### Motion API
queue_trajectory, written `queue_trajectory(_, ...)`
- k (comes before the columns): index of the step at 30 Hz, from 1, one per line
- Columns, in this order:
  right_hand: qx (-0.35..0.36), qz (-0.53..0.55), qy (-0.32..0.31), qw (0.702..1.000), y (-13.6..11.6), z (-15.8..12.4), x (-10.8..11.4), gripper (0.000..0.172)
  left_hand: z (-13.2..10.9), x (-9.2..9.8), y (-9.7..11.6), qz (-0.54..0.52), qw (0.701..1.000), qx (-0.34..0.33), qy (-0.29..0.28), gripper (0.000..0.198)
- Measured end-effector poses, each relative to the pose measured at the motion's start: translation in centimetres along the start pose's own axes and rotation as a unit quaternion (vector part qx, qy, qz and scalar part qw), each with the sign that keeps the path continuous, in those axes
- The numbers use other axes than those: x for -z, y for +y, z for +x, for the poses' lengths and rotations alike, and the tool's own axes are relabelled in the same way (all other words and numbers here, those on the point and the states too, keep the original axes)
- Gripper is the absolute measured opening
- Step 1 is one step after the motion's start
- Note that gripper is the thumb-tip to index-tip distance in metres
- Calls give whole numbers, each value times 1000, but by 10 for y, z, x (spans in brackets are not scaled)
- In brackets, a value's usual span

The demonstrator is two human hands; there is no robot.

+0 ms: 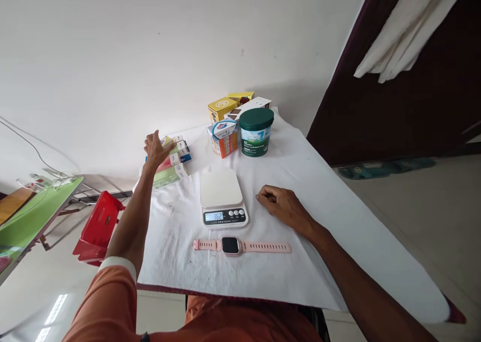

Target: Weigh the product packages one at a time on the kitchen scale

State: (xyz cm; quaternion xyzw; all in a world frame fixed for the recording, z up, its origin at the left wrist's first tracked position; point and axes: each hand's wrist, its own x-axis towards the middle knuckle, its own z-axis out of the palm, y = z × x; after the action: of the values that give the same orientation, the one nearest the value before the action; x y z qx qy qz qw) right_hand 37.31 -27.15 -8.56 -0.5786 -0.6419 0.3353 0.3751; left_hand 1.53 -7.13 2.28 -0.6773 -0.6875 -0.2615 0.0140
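Observation:
My left hand is stretched over a group of small flat boxes at the table's left back, its fingers spread. Whether it touches them I cannot tell. My right hand rests on the white cloth with curled fingers, right of a white kitchen scale. Nothing lies on the scale's plate, and its display seems to read 362. In front of the scale, a pink watch with a dark screen lies flat, straps stretched out sideways.
A green-lidded tub stands behind the scale, beside a blue, white and orange box. Yellow boxes are near the wall. Left of the white-covered table are a red chair and a green table.

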Motion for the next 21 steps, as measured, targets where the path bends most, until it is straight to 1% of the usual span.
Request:
queue_trajectory(2, -3, 4, 2, 1000, -1, -1, 1, 27, -5, -8, 30, -37, 997, -66, -5, 78)
queue_trajectory(4, -4, 9, 1, 1000, -2, -2, 2, 27, -8, -20, 65, -65, 989, -128, -30, 73)
queue_trajectory(6, -2, 14, -2, 1000, -2, -3, 2, 27, -9, -34, 97, -73, 981, -171, -48, 74)
queue_trajectory(8, 4, 17, -2, 1000, 0, -3, 1, 27, -5, -48, 123, -66, 978, -189, -67, 77)
queue_trajectory(10, 10, 20, 3, 1000, 2, -2, 0, 26, 1, -59, 140, -50, 977, -183, -95, 78)
queue_trajectory(13, 12, 27, 3, 1000, 6, 1, -1, 26, 9, -68, 154, -28, 976, -158, -146, 64)
queue_trajectory(15, 14, 30, 1, 999, 6, 2, -1, 27, 12, -69, 156, -25, 976, -146, -159, 53)
queue_trajectory(18, 20, 31, 1, 999, 4, 1, 1, 27, 11, -62, 151, -52, 982, -131, -129, 46)
queue_trajectory(21, 22, 28, 3, 999, 1, 0, 3, 25, -2, -48, 135, -96, 983, -127, -89, 43)
